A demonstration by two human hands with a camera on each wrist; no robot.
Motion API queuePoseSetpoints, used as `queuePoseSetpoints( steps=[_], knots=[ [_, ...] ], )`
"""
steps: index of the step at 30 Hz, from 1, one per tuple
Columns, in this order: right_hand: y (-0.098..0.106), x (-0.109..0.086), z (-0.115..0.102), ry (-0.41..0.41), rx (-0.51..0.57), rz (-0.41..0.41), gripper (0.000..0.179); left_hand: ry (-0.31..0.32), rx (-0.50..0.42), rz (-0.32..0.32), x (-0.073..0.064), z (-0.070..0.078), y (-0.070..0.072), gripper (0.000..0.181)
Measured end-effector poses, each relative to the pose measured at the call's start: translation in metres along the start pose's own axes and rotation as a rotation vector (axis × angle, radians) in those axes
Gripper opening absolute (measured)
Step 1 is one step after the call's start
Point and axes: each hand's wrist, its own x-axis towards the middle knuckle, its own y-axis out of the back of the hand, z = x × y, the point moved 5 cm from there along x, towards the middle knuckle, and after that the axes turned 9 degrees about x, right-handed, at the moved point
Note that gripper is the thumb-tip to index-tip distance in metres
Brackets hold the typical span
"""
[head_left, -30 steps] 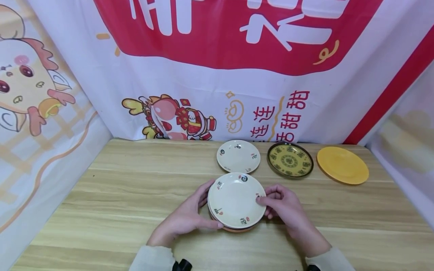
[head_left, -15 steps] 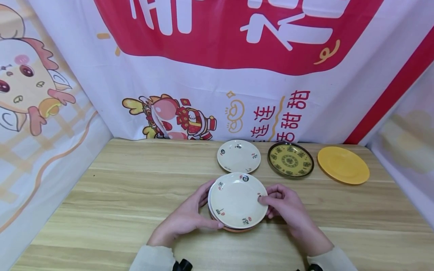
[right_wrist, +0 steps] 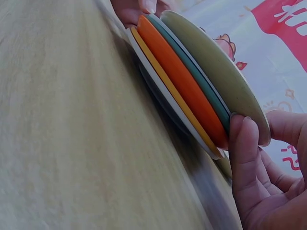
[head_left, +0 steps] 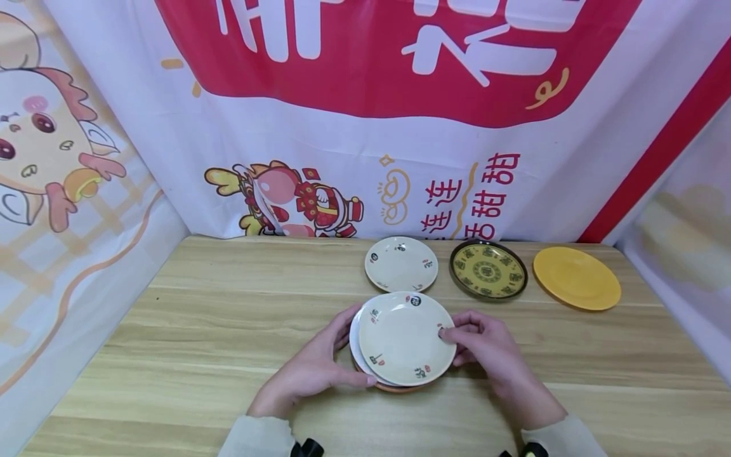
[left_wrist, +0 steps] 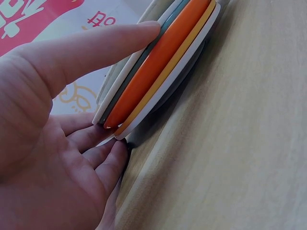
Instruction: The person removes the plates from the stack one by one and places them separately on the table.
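A cream plate (head_left: 405, 339) with small printed motifs tops a stack of several plates in the head view. My right hand (head_left: 487, 348) pinches this plate's right rim, thumb above and fingers beneath. My left hand (head_left: 320, 363) holds the stack's left side between thumb and fingers. Below the cream plate, a white plate (head_left: 355, 346) shows as a crescent. From the side, the left wrist view shows an orange plate (left_wrist: 160, 57), a yellow plate (left_wrist: 180, 55) and other edges. The right wrist view shows the cream plate's raised underside (right_wrist: 211, 57) and a green plate (right_wrist: 194, 72).
Behind the stack lies another cream plate with motifs (head_left: 401, 263). Right of it are a dark-rimmed, olive patterned plate (head_left: 488, 270) and a yellow plate (head_left: 577, 278). All rest on the wooden table (head_left: 228, 304), near the printed cloth backdrop (head_left: 320, 133).
The top cream plate has slid slightly to the right with my right hand, baring more of the white plate's left side. My left hand stays in place on the stack.
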Motion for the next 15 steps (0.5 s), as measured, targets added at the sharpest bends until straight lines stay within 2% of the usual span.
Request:
queuePoseSetpoints(
  steps=[15],
  knots=[
    [0.0064, 0.0002, -0.005, 0.003, -0.013, 0.007, 0.042, -0.015, -0.003, -0.001, 0.0002, 0.0005, -0.0002, 0.118]
  ],
)
